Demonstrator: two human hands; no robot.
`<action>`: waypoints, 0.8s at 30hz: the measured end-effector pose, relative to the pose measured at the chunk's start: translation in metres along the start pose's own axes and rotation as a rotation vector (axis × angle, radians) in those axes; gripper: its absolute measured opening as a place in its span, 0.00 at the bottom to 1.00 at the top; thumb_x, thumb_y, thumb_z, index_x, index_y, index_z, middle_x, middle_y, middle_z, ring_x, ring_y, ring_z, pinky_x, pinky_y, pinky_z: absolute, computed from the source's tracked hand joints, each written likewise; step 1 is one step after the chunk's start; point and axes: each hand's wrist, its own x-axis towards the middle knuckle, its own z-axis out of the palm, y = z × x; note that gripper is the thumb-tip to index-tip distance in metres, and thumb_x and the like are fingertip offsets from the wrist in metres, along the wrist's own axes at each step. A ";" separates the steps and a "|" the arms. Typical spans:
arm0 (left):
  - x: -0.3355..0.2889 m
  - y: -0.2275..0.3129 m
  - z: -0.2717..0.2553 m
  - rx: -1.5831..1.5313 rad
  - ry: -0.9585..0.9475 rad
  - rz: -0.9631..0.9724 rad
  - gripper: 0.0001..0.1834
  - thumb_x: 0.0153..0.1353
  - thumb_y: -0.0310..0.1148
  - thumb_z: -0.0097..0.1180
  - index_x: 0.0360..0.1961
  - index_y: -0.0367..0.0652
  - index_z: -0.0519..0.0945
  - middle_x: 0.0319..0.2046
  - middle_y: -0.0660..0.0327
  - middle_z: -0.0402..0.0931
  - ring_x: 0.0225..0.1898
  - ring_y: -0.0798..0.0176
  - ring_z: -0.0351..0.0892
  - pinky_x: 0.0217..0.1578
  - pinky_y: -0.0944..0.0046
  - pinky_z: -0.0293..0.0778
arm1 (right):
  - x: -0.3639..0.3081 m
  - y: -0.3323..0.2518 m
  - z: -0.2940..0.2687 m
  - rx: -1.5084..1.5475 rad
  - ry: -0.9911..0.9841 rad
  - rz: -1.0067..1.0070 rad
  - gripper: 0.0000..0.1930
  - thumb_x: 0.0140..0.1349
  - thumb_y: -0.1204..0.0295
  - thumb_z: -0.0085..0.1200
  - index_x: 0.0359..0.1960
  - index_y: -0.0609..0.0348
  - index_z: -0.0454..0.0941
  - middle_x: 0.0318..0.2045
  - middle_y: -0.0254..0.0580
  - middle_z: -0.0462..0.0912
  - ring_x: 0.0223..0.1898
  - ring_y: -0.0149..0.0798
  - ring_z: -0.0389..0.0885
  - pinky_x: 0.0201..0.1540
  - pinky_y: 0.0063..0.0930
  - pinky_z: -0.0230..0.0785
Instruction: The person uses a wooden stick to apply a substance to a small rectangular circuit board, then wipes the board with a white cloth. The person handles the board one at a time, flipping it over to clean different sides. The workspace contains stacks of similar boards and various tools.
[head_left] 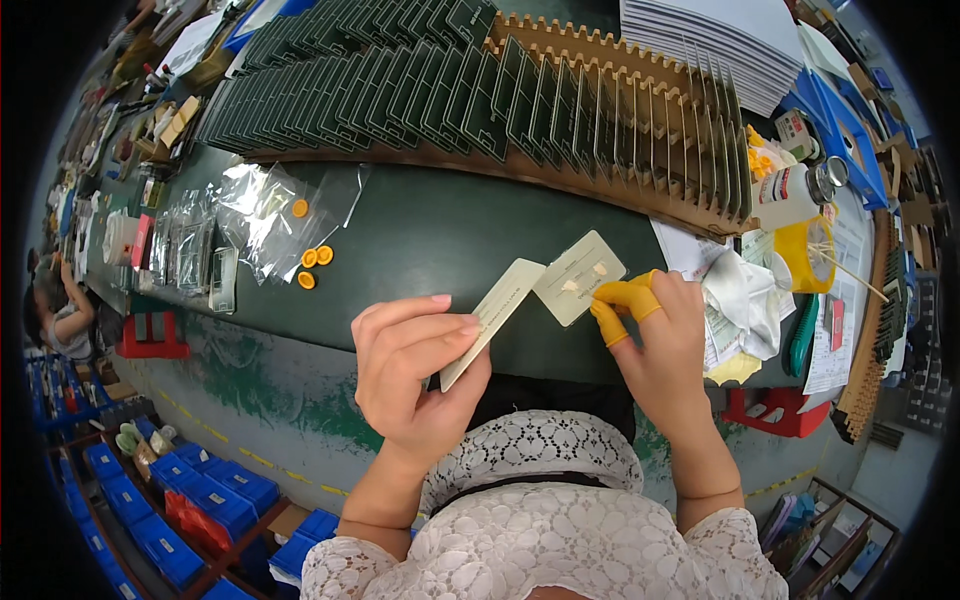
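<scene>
My left hand (pixel 410 365) grips a pale grey-green flat panel (pixel 500 315) between thumb and fingers, tilted so it shows narrow; whether it is one panel or a small stack I cannot tell. My right hand (pixel 668 345), with yellow finger cots on thumb and fingers, pinches a second pale panel (pixel 572 285) by its lower right side. This one is rectangular with rounded corners, small print and light patches. The two panels meet or overlap near their upper edges, above the green tabletop (pixel 420 225).
Brown notched racks (pixel 620 185) hold rows of dark green panels (pixel 400 95) across the back. Clear bags (pixel 265 215) and orange finger cots (pixel 308 278) lie left. At right are a white cloth (pixel 745 305), a bottle (pixel 790 195) and a yellow cup (pixel 800 250). Another person sits far left.
</scene>
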 end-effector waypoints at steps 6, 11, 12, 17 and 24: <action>0.000 -0.001 0.001 -0.004 0.003 0.004 0.20 0.38 0.16 0.69 0.34 0.46 0.81 0.34 0.65 0.83 0.41 0.57 0.82 0.42 0.59 0.70 | -0.002 0.005 0.006 -0.038 -0.029 -0.015 0.12 0.47 0.76 0.66 0.33 0.61 0.78 0.31 0.40 0.72 0.33 0.45 0.69 0.37 0.39 0.58; -0.001 -0.001 0.000 -0.001 -0.002 0.002 0.20 0.38 0.16 0.69 0.34 0.46 0.81 0.34 0.65 0.83 0.41 0.57 0.82 0.42 0.59 0.70 | -0.002 0.004 0.006 -0.043 -0.039 -0.020 0.12 0.45 0.77 0.65 0.33 0.61 0.77 0.31 0.41 0.72 0.34 0.46 0.69 0.38 0.39 0.58; -0.001 -0.001 0.000 -0.003 -0.002 0.000 0.20 0.38 0.16 0.69 0.34 0.46 0.81 0.34 0.65 0.83 0.41 0.57 0.82 0.42 0.59 0.70 | -0.002 0.004 0.006 -0.045 -0.044 -0.016 0.12 0.45 0.77 0.65 0.33 0.61 0.77 0.32 0.41 0.72 0.34 0.46 0.69 0.38 0.39 0.58; -0.001 -0.001 0.000 -0.012 -0.002 -0.003 0.20 0.39 0.17 0.69 0.35 0.46 0.81 0.35 0.65 0.83 0.41 0.56 0.82 0.42 0.59 0.69 | -0.002 0.003 0.004 -0.051 -0.076 0.000 0.12 0.46 0.77 0.65 0.33 0.61 0.77 0.32 0.41 0.72 0.35 0.46 0.69 0.38 0.39 0.59; -0.001 0.001 -0.001 -0.014 -0.025 0.016 0.20 0.38 0.17 0.70 0.35 0.46 0.81 0.35 0.65 0.83 0.41 0.57 0.82 0.42 0.58 0.69 | 0.003 -0.012 -0.012 0.318 0.070 0.118 0.11 0.49 0.78 0.68 0.35 0.60 0.81 0.30 0.39 0.76 0.30 0.41 0.71 0.35 0.32 0.61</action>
